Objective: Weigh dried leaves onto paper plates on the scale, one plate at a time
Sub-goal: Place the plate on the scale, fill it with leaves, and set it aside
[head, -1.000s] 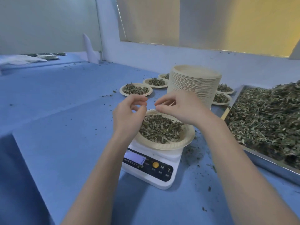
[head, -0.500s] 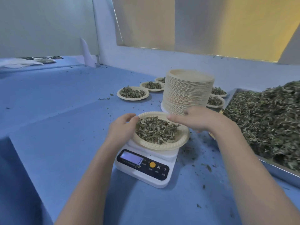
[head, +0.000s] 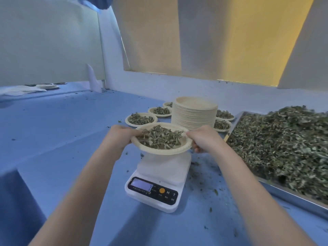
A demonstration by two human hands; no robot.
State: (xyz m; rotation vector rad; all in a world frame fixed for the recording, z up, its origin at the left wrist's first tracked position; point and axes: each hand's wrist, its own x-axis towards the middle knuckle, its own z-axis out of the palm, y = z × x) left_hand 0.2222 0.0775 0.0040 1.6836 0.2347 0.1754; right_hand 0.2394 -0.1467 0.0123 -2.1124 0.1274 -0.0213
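Observation:
A paper plate (head: 159,151) heaped with dried leaves (head: 160,137) hangs in the air above the white scale (head: 159,176). My left hand (head: 120,137) grips its left rim and my right hand (head: 204,139) grips its right rim. The scale's platform is bare and its display (head: 141,185) is lit. A tall stack of empty paper plates (head: 194,112) stands just behind the lifted plate. A metal tray (head: 294,196) piled with loose dried leaves (head: 284,146) lies to the right.
Filled plates sit at the back: three to the left of the stack (head: 141,119) and two to its right (head: 222,125). Leaf crumbs litter the blue table (head: 53,139) around the scale. More plates (head: 48,86) lie far left by the wall.
Both hands dropped from above the leaves to the plate's rim, took hold of it, and lifted the filled plate off the scale.

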